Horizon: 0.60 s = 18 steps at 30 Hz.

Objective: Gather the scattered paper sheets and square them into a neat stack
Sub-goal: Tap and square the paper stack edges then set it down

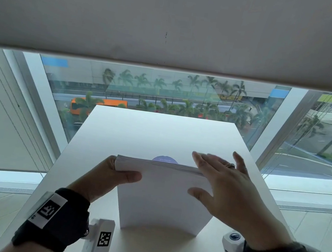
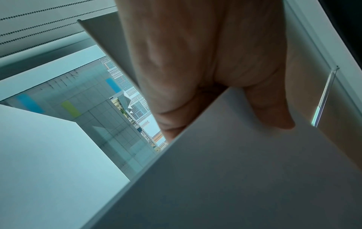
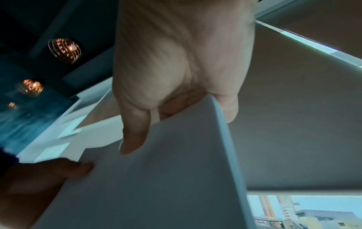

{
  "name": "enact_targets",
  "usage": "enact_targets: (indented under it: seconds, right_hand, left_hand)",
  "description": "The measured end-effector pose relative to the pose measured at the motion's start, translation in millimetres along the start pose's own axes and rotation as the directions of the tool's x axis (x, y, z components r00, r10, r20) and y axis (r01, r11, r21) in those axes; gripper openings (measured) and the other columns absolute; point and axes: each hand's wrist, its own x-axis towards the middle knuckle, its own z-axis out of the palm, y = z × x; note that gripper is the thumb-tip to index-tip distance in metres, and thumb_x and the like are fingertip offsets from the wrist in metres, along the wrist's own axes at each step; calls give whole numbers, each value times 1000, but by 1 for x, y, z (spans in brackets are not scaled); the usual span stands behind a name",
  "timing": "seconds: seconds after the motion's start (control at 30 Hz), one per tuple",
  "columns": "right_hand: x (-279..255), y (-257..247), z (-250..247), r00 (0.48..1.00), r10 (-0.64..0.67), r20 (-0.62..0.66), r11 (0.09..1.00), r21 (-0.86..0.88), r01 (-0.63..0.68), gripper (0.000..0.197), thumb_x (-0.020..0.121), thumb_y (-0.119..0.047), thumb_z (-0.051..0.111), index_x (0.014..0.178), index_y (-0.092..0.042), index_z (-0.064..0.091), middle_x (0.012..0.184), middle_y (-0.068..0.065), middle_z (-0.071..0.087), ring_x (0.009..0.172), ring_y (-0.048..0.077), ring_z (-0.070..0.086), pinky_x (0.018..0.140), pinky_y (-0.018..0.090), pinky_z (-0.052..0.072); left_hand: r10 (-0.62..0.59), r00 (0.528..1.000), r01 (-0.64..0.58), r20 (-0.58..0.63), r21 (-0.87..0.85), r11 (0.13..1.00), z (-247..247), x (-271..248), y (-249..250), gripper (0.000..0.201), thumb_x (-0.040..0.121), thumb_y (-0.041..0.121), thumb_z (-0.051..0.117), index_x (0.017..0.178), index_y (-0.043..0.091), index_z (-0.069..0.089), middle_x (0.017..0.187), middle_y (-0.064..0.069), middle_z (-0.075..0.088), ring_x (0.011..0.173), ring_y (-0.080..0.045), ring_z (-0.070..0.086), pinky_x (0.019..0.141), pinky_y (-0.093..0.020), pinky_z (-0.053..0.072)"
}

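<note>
The sheets were already gathered, so the step in hand looked like the squaring: the paper stack (image 1: pixel 162 191) stood on its lower edge on the white table (image 1: pixel 117 131), upright and bowed a little, its top edge between the two hands. The left hand (image 1: pixel 108 178) grasped the stack at its upper left corner, thumb curled across the near face and the other fingers behind the sheets, out of sight from the head view; the left wrist view showed the same pinch, the thumb lying flat on the near sheet. The right hand (image 1: pixel 226 190) was released rather than clenched: its fingers (image 1: pixel 205 158) were straight and spread, reaching over the upper right corner beyond the sheets, while the thumb lay against the near face just below them. The right wrist view put the stack's right edge in the fork between thumb and fingers, touching the palm. Whether those far fingers pressed on the back sheet could not be told. The top edge showed the sheet ends lying close but slightly feathered toward the right fingers, so the stack was probably not yet flush. The next move would likely call for loosening both holds a little, tapping the lower edge on the table, then turning the stack to tap a side edge.
</note>
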Motion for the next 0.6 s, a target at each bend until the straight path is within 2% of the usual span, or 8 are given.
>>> enact_targets:
  seconds: [0.13,0.23,0.33,0.37,0.43,0.47,0.5,0.6]
  right_hand:
    - [9,-20,-16,994,-44,97,998,-48,48,75,76,-57,41,139,-17,40,139,-3,53,122,16,56,108,48,26]
    - [20,-37,-14,958,-171,230,985,78,157,81,85,-58,41,150,-20,10,157,-6,18,143,15,24,114,38,9]
    - [26,-53,-19,968,-153,198,987,81,139,79,78,-60,36,143,-16,33,149,-1,39,131,21,47,103,40,33]
    - [30,-58,-18,971,-185,149,982,73,176,78,78,-59,36,143,-16,33,150,-1,38,132,21,45,103,41,34]
    - [38,-64,-10,950,-289,120,953,133,273,76,87,-54,40,149,-22,11,159,-7,11,145,16,18,115,43,15]
    - [40,-67,-12,934,-296,198,948,177,263,78,89,-52,42,150,-25,1,159,-10,-1,147,13,6,117,41,4]
    - [42,-68,-12,926,-296,236,947,202,251,79,90,-51,44,149,-27,-3,158,-12,-7,147,12,0,118,40,0]
    - [48,-74,-14,943,-318,100,925,249,286,81,90,-47,48,149,-24,-3,158,-10,-5,147,16,3,116,39,2]
  left_hand:
    - [-23,1000,23,-3,21,1000,1,0,-2,36,38,35,82,74,36,77,78,13,75,77,2,68,71,-12,52]
    - [-16,1000,16,-10,21,1000,2,-1,-7,35,43,29,82,77,35,78,81,10,76,79,-2,68,72,-15,53]
    - [-10,1000,10,-18,18,1000,4,-3,-10,30,60,10,73,81,31,78,84,5,76,81,-6,69,72,-17,53]
    - [-1,1000,1,-19,19,1000,5,-3,-11,30,63,6,70,82,29,78,83,4,76,81,-6,69,72,-17,52]
    - [3,1000,-3,-21,21,1000,5,-4,-14,28,64,4,70,81,25,77,83,2,75,80,-7,68,71,-18,52]
    - [3,1000,-2,-29,30,1000,6,-4,-15,27,65,4,71,81,24,76,82,1,74,79,-8,67,71,-19,52]
    - [9,999,-7,-36,38,999,6,-4,-15,26,66,2,72,79,24,77,80,2,74,78,-7,67,70,-19,53]
    - [2,999,0,-36,58,998,5,-6,-21,26,71,-3,75,77,22,77,79,1,75,77,-7,68,69,-19,52]
